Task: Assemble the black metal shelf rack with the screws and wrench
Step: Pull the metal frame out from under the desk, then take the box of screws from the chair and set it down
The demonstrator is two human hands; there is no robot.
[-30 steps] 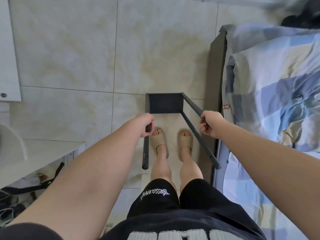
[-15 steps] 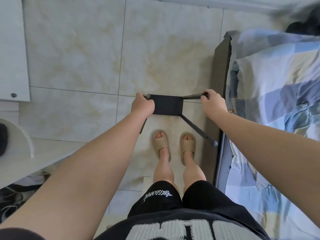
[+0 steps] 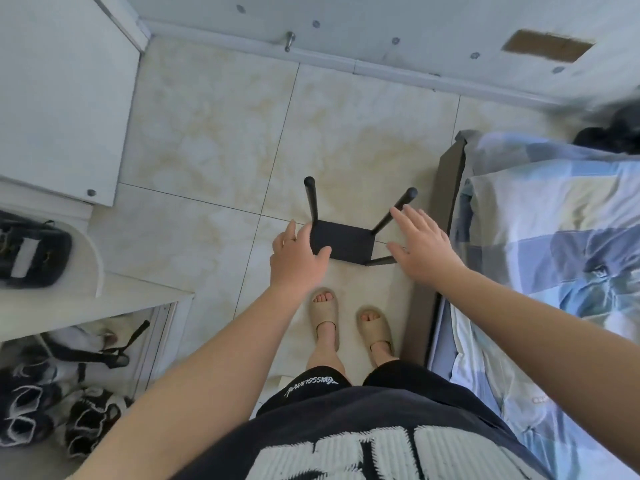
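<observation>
Feet in tan rubber slides [image 3: 325, 317] are nearest, on the beige tiled floor [image 3: 207, 133]. Just past the toes sits the black metal shelf rack [image 3: 343, 244], close beside the brown bed frame [image 3: 450, 188], with two round legs poking up. Left hand [image 3: 294, 258] is spread flat, thumb against the panel edge. Right hand [image 3: 422, 247] is wide open just beside the right leg, gripping nothing.
</observation>
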